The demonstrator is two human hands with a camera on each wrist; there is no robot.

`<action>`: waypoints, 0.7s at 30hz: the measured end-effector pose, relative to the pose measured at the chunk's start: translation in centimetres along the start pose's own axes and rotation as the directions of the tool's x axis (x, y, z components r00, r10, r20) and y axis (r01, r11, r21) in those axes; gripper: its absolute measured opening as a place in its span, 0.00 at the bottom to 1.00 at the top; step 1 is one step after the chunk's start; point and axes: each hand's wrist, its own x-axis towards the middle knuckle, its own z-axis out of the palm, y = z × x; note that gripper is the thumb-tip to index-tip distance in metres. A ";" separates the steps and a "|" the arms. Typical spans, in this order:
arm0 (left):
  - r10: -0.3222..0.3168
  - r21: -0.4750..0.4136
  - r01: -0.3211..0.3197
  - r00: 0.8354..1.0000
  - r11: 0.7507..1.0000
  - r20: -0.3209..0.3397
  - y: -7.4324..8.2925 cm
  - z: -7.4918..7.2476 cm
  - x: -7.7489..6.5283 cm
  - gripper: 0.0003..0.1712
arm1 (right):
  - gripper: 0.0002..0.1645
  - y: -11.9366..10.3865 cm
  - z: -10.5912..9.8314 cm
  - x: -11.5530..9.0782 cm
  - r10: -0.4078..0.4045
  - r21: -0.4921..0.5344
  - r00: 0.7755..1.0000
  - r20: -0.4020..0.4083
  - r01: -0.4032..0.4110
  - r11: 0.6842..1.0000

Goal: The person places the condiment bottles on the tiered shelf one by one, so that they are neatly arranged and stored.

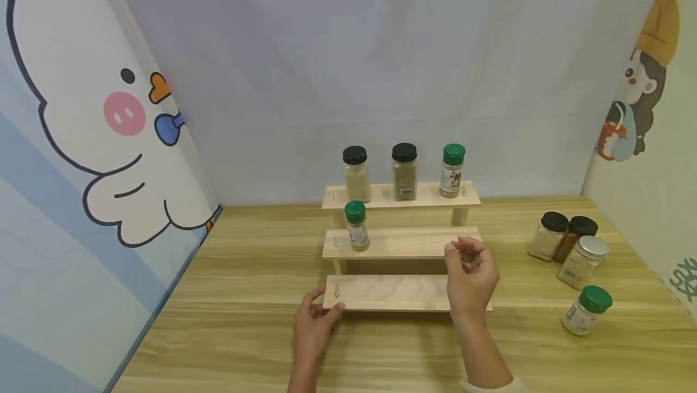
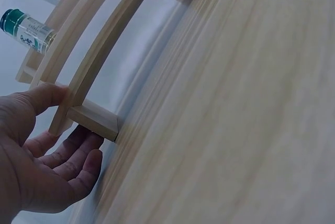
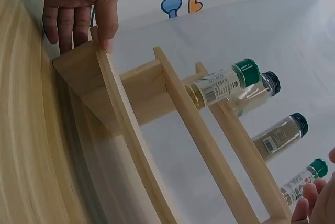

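A three-step wooden spice rack [image 1: 392, 293] stands on the table. My left hand [image 1: 313, 323] grips the left end of its lowest step, thumb on top and other fingers around the end and below, as the left wrist view shows. Loosely bent, the fingers of my right hand [image 1: 472, 278] hold nothing, over the right part of the lower steps. On the top step are a black-capped jar of pale powder [image 1: 357, 182], a black-capped jar of brownish powder [image 1: 405, 178] and a green-capped bottle [image 1: 451, 178]. Another green-capped bottle [image 1: 357, 233] is on the middle step's left.
Right of the rack, two black-lidded jars, one pale [image 1: 546, 239] and one reddish [image 1: 572, 240], stand beside a silver-lidded jar [image 1: 581, 265]. Nearer the front is a green-lidded jar [image 1: 582, 315]. A pale curtain [image 1: 348, 78] hangs behind the wood-grain table [image 1: 245, 272].
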 end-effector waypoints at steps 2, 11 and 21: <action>0.001 -0.001 -0.001 1.000 1.000 0.002 0.0 0.0 0.0 0.32 | 0.11 0.1 -0.6 0.2 -0.004 -0.021 1.000 -0.029 0.003 1.000; -0.005 0.014 0.004 1.000 1.000 0.006 -0.2 0.1 0.0 0.32 | 0.08 0.3 -3.3 0.3 -0.003 -0.117 0.996 -0.090 -0.008 0.993; -0.005 0.009 0.005 1.000 1.000 0.017 -0.4 -0.1 0.3 0.31 | 0.08 0.1 -6.1 1.1 -0.092 -0.152 0.973 -0.213 0.060 0.986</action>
